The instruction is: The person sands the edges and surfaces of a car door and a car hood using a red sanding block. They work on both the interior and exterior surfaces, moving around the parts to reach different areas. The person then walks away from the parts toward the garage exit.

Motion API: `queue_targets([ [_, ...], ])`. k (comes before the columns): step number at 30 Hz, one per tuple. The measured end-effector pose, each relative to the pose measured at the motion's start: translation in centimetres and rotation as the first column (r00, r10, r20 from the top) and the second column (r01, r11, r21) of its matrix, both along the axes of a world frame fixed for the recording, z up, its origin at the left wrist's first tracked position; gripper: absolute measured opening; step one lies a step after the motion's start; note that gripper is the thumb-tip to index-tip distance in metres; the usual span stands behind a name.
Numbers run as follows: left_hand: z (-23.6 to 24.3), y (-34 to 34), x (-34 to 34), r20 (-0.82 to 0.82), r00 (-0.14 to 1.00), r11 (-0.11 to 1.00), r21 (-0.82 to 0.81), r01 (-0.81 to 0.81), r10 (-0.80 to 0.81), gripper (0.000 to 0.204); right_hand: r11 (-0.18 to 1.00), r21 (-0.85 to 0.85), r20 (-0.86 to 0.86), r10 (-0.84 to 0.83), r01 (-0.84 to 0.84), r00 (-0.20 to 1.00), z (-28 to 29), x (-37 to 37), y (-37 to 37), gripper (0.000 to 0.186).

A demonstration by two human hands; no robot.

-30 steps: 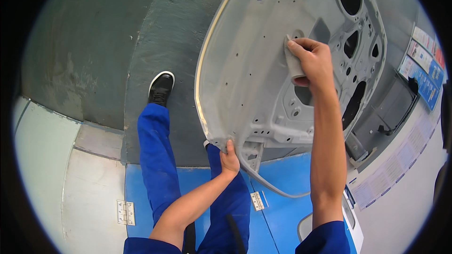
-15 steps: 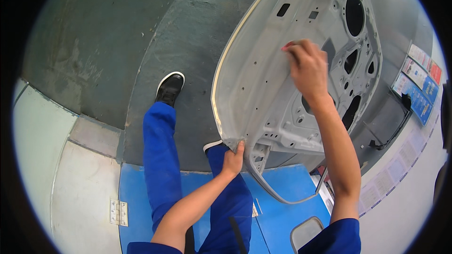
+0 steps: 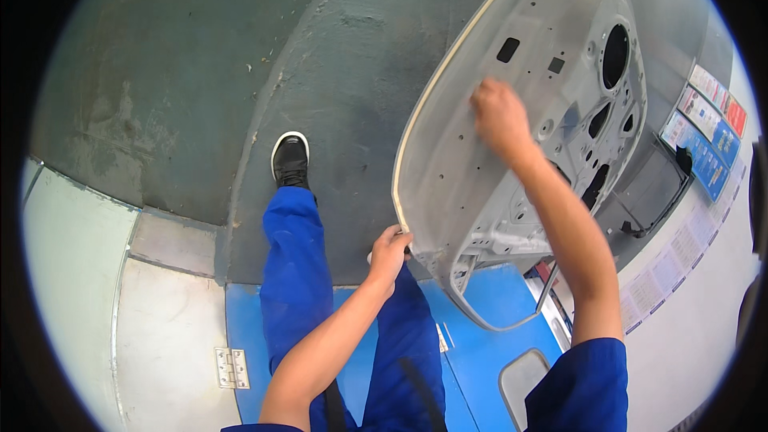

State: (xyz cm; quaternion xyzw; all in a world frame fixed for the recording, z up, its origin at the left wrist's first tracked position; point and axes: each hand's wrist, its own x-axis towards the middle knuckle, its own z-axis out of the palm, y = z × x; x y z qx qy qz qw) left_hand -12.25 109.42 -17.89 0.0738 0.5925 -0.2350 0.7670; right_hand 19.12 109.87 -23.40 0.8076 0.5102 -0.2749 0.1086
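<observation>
A grey car door panel [image 3: 452, 152], pierced by holes and cutouts, stands tilted on my right, with a pale yellow strip along its left edge. My left hand [image 3: 388, 258] grips that edge at the lower corner. My right hand [image 3: 500, 120] is closed on the panel's inner face, left of the large cutouts; whatever it holds is hidden under the blurred fingers.
My black shoe [image 3: 290, 160] stands on the dark floor [image 3: 160, 72], with my blue-trousered legs below. At bottom are a blue hinged surface [image 3: 492, 304] and a white panel [image 3: 168, 336]. Posters [image 3: 708, 124], printed sheets and a dark framed part [image 3: 652, 200] are at right.
The door has shifted right in view and appears more tilted. My right hand has moved left across its face; the grey roll with red seen in it earlier is now out of sight.
</observation>
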Motion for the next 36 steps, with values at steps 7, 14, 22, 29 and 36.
queue_targets([
  [7,-1.7,2.4,1.3,-0.06,0.954,0.942,-0.149,-0.301,0.295,0.048,0.781,0.035,-0.17,-0.61,0.623,0.774,3.6,-16.5,-1.0,0.014],
  [14,-2.1,1.8,0.6,-0.088,0.914,0.893,-0.195,-0.405,0.396,0.05,0.764,0.118,-0.172,-0.614,0.635,0.771,0.1,-20.6,-3.0,0.012],
  [22,-1.3,2.7,1.1,0.044,0.929,0.921,-0.16,-0.355,0.366,0.064,0.696,0.513,-0.016,-0.579,0.503,0.815,-7.9,-10.9,1.5,0.021],
  [29,-1.5,2.2,0.4,0.072,0.914,0.906,-0.183,-0.382,0.4,0.072,0.446,0.143,-0.25,-0.848,0.884,0.468,-4.5,-6.4,5.4,0.022],
  [36,-1.8,2.8,-0.2,-0.005,0.86,0.83,-0.26,-0.494,0.51,0.079,0.731,-0.163,-0.276,-0.679,0.663,0.68,3.2,-19.6,-3.1,0.022],
])
